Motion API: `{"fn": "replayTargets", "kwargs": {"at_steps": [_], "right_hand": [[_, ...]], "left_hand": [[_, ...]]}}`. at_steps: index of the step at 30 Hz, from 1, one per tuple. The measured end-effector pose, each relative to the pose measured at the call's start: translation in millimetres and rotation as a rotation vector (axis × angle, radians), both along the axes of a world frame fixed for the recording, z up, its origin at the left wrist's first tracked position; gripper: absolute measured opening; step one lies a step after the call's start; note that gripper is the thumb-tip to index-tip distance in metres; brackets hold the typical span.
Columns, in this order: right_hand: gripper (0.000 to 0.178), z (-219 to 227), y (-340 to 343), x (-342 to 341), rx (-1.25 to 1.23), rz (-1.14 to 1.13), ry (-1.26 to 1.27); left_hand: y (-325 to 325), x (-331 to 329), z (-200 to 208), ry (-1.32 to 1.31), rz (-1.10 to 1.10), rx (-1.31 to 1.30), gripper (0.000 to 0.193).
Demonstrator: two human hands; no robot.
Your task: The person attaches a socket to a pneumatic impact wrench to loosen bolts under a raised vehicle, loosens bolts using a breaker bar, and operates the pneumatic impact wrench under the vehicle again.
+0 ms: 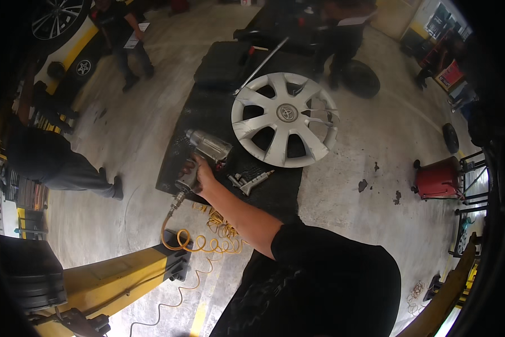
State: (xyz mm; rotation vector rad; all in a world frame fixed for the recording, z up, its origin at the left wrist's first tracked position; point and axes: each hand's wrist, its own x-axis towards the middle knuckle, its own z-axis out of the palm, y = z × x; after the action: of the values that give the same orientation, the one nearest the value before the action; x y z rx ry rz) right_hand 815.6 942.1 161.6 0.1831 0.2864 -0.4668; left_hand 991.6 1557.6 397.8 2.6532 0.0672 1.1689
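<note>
Hands on the job: your left hand (193,171) grips the impact wrench (204,150) beside the hubcap (285,119); its coiled hose (199,242) could snag and tug; right hand unseen.

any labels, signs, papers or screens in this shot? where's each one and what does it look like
Badge: hub of the silver wheel cover on the black mat; small grey round emblem.
Paper sheet: held by a person standing top left; white, rectangular.
Poster or board: far right by the wall; tilted, red and pale, too blurred for more.
No screens in view.
</note>
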Motion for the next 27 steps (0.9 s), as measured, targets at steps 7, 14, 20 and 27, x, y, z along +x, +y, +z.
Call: {"fn": "replayTargets", "kwargs": {"at_steps": [7,14,20,27], "right_hand": [[0.016,3,12,-4,-0.092,0.136,0.117],[0.027,-8,1,-20,-0.290,0.205,0.428],[0.029,-7,-2,-21,-0.301,0.223,0.397],[0.034,43,-1,-72,-0.460,0.316,0.466]], "left_hand": [[-196,-134,-70,0.117,-0.904,-0.225,0.031],[-430,-184,-102,0.804,-1.243,-0.037,0.027],[-483,-172,-133,0.664,-1.122,0.337,0.053],[-495,-159,-172,0.625,-1.128,0.456,0.052]]}}
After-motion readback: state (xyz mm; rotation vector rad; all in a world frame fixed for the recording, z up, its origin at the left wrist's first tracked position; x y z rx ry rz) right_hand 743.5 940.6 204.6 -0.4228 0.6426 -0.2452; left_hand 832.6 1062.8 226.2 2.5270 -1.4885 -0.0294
